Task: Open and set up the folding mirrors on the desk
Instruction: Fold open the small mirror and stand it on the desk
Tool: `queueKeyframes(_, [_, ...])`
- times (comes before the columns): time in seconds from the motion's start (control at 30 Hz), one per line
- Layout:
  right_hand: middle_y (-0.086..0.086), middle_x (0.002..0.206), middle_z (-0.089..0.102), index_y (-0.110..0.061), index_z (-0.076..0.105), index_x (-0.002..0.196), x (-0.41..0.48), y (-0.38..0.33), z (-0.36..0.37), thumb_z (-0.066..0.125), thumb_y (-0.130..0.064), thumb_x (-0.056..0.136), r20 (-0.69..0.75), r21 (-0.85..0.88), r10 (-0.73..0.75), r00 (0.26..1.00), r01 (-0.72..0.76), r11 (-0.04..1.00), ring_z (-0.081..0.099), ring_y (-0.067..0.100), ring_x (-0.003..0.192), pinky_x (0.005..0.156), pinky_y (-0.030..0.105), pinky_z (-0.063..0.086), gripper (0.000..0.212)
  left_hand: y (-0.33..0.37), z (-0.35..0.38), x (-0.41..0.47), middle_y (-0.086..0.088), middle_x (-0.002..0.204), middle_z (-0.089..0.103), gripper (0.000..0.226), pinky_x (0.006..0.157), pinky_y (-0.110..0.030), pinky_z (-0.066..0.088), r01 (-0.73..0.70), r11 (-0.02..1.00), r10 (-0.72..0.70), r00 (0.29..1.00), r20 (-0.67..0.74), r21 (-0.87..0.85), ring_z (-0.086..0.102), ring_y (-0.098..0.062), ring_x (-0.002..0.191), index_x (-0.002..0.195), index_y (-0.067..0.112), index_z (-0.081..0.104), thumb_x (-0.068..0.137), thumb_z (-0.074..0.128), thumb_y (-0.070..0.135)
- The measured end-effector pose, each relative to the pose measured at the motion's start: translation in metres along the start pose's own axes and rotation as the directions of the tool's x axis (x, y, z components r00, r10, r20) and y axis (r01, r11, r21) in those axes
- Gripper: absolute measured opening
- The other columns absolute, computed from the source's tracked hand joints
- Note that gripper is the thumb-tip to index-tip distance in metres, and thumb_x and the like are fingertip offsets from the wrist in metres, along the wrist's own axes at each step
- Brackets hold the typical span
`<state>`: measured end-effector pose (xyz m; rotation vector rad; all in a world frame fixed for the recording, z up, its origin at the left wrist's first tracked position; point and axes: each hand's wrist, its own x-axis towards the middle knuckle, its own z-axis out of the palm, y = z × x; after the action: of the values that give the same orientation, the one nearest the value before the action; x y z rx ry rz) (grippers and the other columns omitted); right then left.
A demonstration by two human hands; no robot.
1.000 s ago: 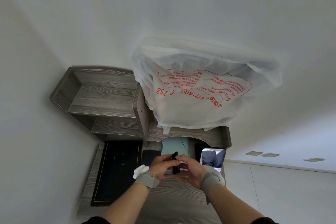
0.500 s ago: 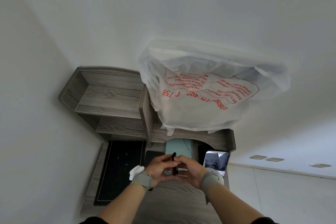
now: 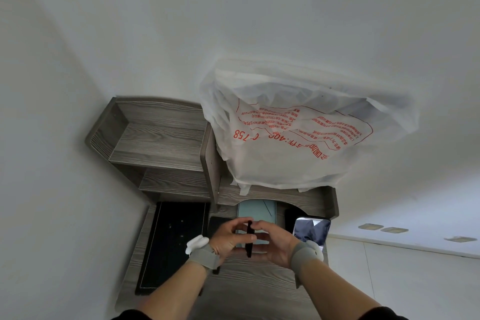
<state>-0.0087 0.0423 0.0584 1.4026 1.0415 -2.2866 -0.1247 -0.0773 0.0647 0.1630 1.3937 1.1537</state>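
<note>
Head view shows the black folding mirror [image 3: 249,239] held edge-on above the desk [image 3: 246,291], so only its thin dark rim faces the camera. The left-hand grip [image 3: 227,238] is clamped on its left face and the right-hand grip [image 3: 276,245] on its right face, fingers curled round it. Whether the leaves have begun to part I cannot tell.

I judge that opening this mirror is the step in hand. The next move calls for drawing the two leaves apart at the hinge, then standing the mirror on bare wood.

Behind the black folding mirror a pale green mirror [image 3: 257,212] stands under the arch of the shelf unit [image 3: 161,143]. Right of it and a little behind, a propped mirror [image 3: 311,231] showing a reflection stands near the desk's right edge. Left of it lies a black mat [image 3: 174,241]. A flat dark panel [image 3: 217,223] sits just beside the mat, partly hidden by the left hand. Above and behind it a white plastic bag [image 3: 285,163] rests on the shelf top.

Open room seems to lie in front of the black folding mirror, toward the person. The right edge is close, so setting down there risks an overhang.
</note>
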Motion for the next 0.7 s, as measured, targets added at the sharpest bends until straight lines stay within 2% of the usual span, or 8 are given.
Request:
queueKeyframes(0.13, [0.014,0.122,0.064,-0.016,0.078,0.103,-0.0009,0.0001,0.0001,0.075,-0.03,0.074,0.014,0.01,0.001,1.0,-0.001,1.0,0.071,0.033,0.102,0.079,0.042,0.059,0.032,0.0003,0.0012,0.0005,-0.014,0.127,0.061,0.055,0.087,-0.045,0.059,-0.013,0.999,0.012,1.0,-0.028,-0.031,0.064,-0.027,0.112,0.128,0.014,0.061,0.078,0.078,0.001])
queueKeyframes(0.27, [0.018,0.128,0.061,-0.017,0.074,0.111,-0.0009,0.0012,-0.0032,0.071,-0.029,0.078,0.034,0.004,0.0,0.999,0.0,1.0,0.068,0.039,0.108,0.096,0.049,0.055,0.036,-0.0008,-0.0004,0.0007,-0.012,0.126,0.061,0.058,0.086,-0.047,0.059,-0.01,0.999,0.009,1.0,-0.021,-0.031,0.064,-0.028,0.113,0.127,0.015,0.062,0.074,0.08,0.001])
queueKeyframes(0.43, [0.016,0.13,0.06,-0.017,0.073,0.113,-0.0017,-0.0011,-0.0039,0.066,-0.025,0.077,0.031,-0.029,0.014,0.999,-0.013,0.999,0.07,0.036,0.103,0.078,0.043,0.059,0.038,-0.0016,-0.0017,0.0002,-0.012,0.127,0.062,0.057,0.092,-0.051,0.056,0.002,1.0,-0.002,1.0,-0.007,-0.015,0.065,-0.029,0.112,0.126,0.014,0.062,0.075,0.079,-0.003])
queueKeyframes(0.57, [0.017,0.132,0.058,-0.017,0.072,0.115,-0.0015,-0.0049,-0.0024,0.065,-0.019,0.067,0.082,-0.093,0.02,0.996,-0.013,0.996,0.071,0.036,0.101,0.079,0.044,0.058,0.048,-0.0008,-0.0038,-0.0014,-0.014,0.128,0.061,0.056,0.094,-0.052,0.055,0.008,1.0,-0.008,1.0,-0.002,0.0,0.064,-0.03,0.114,0.128,0.012,0.062,0.076,0.077,-0.004])
queueKeyframes(0.7, [0.017,0.127,0.06,-0.016,0.071,0.113,0.0022,-0.0039,-0.0016,0.069,-0.014,0.063,0.077,-0.081,-0.004,0.997,0.011,0.997,0.072,0.036,0.1,0.078,0.046,0.058,0.051,0.0059,-0.0057,-0.0036,-0.015,0.129,0.06,0.055,0.087,-0.045,0.059,0.0,1.0,0.0,1.0,0.007,0.0,0.065,-0.028,0.112,0.129,0.013,0.061,0.078,0.076,-0.001])
